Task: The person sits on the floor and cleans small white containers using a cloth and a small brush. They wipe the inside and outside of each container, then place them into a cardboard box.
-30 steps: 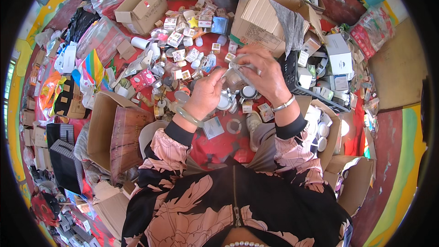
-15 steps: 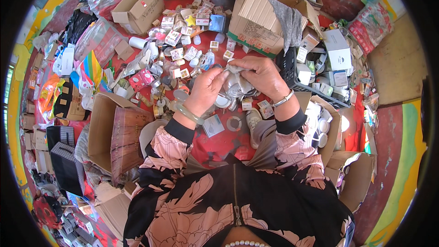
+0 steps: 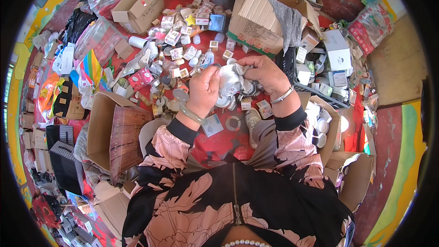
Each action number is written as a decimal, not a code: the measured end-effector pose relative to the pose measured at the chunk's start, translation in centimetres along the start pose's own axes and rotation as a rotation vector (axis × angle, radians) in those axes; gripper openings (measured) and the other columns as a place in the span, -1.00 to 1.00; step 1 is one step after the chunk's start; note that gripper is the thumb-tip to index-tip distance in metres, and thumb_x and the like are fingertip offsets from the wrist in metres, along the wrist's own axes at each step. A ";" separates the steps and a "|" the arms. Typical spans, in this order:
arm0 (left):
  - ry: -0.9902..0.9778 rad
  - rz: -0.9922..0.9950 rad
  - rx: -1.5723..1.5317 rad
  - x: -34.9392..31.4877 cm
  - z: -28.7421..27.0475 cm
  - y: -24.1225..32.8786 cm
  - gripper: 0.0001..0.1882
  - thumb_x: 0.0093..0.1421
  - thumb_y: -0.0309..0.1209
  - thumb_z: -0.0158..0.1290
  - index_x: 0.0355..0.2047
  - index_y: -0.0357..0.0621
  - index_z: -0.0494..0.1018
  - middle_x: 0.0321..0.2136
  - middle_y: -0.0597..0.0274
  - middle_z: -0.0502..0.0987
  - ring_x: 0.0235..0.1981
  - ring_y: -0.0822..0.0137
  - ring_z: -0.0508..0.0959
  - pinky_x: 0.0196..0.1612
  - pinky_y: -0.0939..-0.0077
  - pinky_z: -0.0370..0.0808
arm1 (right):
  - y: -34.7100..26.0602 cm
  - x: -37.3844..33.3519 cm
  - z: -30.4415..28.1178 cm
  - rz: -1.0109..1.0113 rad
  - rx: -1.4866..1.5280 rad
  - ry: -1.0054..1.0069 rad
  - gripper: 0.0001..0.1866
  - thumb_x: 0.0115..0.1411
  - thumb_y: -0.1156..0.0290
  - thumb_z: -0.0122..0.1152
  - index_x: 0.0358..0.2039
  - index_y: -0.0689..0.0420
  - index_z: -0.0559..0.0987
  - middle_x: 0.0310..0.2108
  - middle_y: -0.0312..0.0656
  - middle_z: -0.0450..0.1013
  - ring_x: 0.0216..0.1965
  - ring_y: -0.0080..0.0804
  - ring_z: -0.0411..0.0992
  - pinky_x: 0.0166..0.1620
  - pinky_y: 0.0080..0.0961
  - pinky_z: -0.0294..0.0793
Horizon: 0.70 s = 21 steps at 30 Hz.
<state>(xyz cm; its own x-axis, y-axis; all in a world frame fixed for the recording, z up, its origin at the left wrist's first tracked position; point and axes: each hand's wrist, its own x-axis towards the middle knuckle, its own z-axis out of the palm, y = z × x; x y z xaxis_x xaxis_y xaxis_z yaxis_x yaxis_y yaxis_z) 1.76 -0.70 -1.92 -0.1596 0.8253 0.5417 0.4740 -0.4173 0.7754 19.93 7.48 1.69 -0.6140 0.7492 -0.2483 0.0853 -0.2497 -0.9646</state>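
In front of my body, my left hand (image 3: pixel 205 90) grips the left side of a round, shiny white and silvery thing (image 3: pixel 229 81); it looks like a small jar or spool, but I cannot tell which. My right hand (image 3: pixel 265 75) pinches a crumpled greyish-white cloth (image 3: pixel 246 72) against its right side. Some of the cloth is hidden by the fingers. Beneath the hands lie round lids and small cosmetic boxes. A white and blue flat box (image 3: pixel 212 125) rests on the red floor cover near my left wrist, beside a pale ring (image 3: pixel 233 123).
A heap of small boxes and bottles (image 3: pixel 183 50) spreads ahead. Open cardboard boxes stand at left (image 3: pixel 101 128), far left (image 3: pixel 138 8) and far right (image 3: pixel 260 20). A black crate (image 3: pixel 315 92) full of packages sits at right. A box of round white containers (image 3: pixel 330 130) flanks my right forearm.
The round thing has turned, showing its shiny white side. My left hand has shifted slightly right, and the cloth has moved to the thing's right side with my right hand.
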 end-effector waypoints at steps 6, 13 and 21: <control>-0.091 -0.109 -0.194 0.9 -0.5 0.4 -0.84 0.21 -0.40 -0.03 -0.41 -0.26 0.43 -0.72 0.20 0.37 -0.70 0.42 0.35 -0.59 0.52 0.29 | -0.1 -0.3 -0.5 -0.062 -0.085 0.049 -0.66 -0.09 0.70 0.08 -0.21 0.34 0.55 -0.41 -0.26 0.51 -0.47 -0.66 0.42 -0.37 -0.75 0.38; -0.475 -0.170 -0.191 1.5 -1.0 -1.0 -0.74 0.27 -0.35 -0.07 -0.45 -0.31 0.40 -0.72 0.36 0.29 -0.65 0.57 0.21 -0.60 0.58 0.20 | -0.6 -0.6 0.3 -0.089 -0.352 0.011 -0.70 -0.05 0.65 0.15 -0.22 0.32 0.57 -0.43 -0.26 0.51 -0.49 -0.70 0.41 -0.45 -0.78 0.34; -0.210 -0.154 -0.110 1.0 -0.4 0.5 -0.71 0.25 -0.34 -0.07 -0.55 -0.27 0.38 -0.78 0.22 0.35 -0.75 0.39 0.34 -0.63 0.48 0.26 | 0.1 0.0 0.2 0.065 0.133 0.035 -0.63 -0.13 0.60 0.09 -0.21 0.30 0.56 -0.47 -0.29 0.48 -0.55 -0.64 0.39 -0.47 -0.71 0.36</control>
<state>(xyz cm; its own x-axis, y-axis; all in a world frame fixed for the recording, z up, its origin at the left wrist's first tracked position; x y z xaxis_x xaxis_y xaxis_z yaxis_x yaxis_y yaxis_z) 1.47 -0.19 -0.88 -0.0338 0.9382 0.3444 0.3590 -0.3102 0.8803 19.81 7.36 1.59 -0.5827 0.7490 -0.3153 0.0178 -0.3761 -0.9264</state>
